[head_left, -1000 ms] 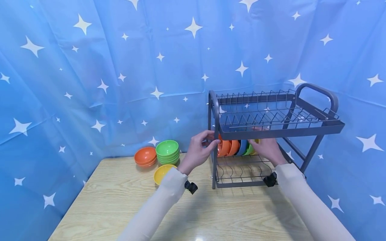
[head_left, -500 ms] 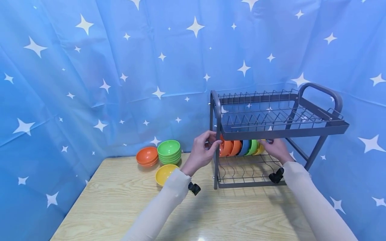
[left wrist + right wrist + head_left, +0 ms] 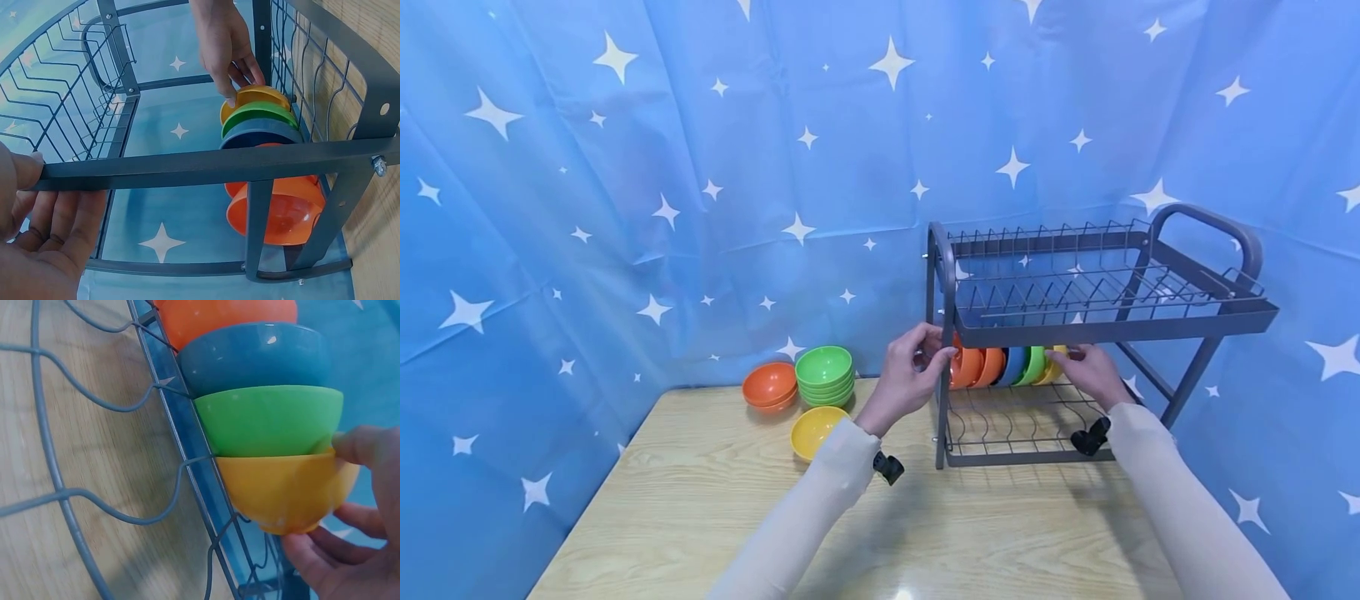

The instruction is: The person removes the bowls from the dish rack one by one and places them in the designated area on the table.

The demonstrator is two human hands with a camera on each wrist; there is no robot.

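Right hand (image 3: pixel 1093 375) still gripping yellow bowl (image 3: pixel 287 490), left hand (image 3: pixel 910 379) unmoved on rack (image 3: pixel 1105 329)

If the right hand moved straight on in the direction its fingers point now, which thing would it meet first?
Most likely nothing new: the right hand already touches the yellow plastic bowl, last in the row on the grey metal dish rack. Pushed further, it would press against the green plastic bowl.

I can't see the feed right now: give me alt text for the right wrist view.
The right hand grips a yellow bowl, the last in a row of nested bowls standing on edge in a grey wire rack. Next to it come a green bowl, a blue bowl and an orange bowl, with a wooden tabletop behind the wires.
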